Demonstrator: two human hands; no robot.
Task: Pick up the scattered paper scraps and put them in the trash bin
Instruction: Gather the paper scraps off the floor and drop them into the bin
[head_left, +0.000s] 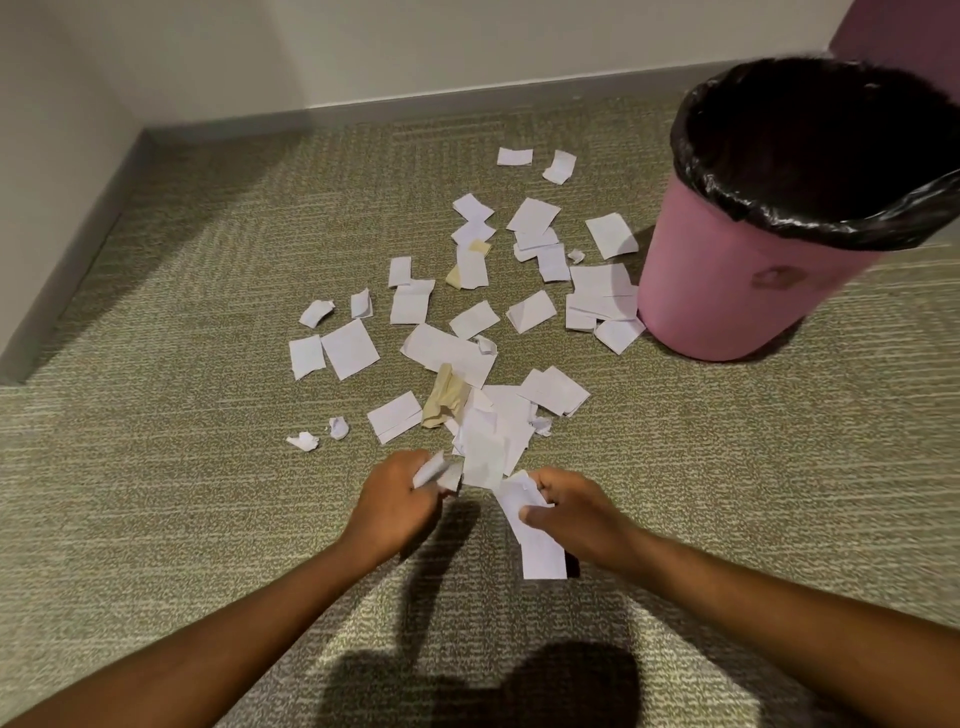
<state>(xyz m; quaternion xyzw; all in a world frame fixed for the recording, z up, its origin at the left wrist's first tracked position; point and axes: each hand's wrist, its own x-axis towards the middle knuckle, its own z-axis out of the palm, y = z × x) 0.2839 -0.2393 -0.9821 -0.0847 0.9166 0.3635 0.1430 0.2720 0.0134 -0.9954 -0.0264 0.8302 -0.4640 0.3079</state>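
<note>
Status: left grip is curled round a small wad of white scraps. Right grip pinches a long white strip between thumb and fingers, w/ most of the strip hanging free below the hand. Both are at the near edge of the scatter, low over the carpet floor. The bulk of the paper scraps lies approx. mid-floor, between the hands and the far wall. Several pcs touch the base of the trash bin, which stands on its base at the far right of the floor, black liner folded over the rim, mouth open. Judged progress: early; bin interior too dark to tell contents. Fault 1: strip loss. Cause: right grip holds one end only, so a swing toward the bin may let the free end flap and slip out. Fault 2: wad spill. Cause: adding pcs to an already full left grip forces the fingers apart. Fault 3: missed pcs. Cause: small crumpled bits at the near-left of the scatter are easy to skip, and tan pcs are low-contrast vs. the carpet. Fault 4: bin tip or shift. Cause: raking out pcs lodged against the base, or a forearm striking the rim. Fault 5: drop short. Cause: release before the hand is over the mouth; light paper likely drifts.
</note>
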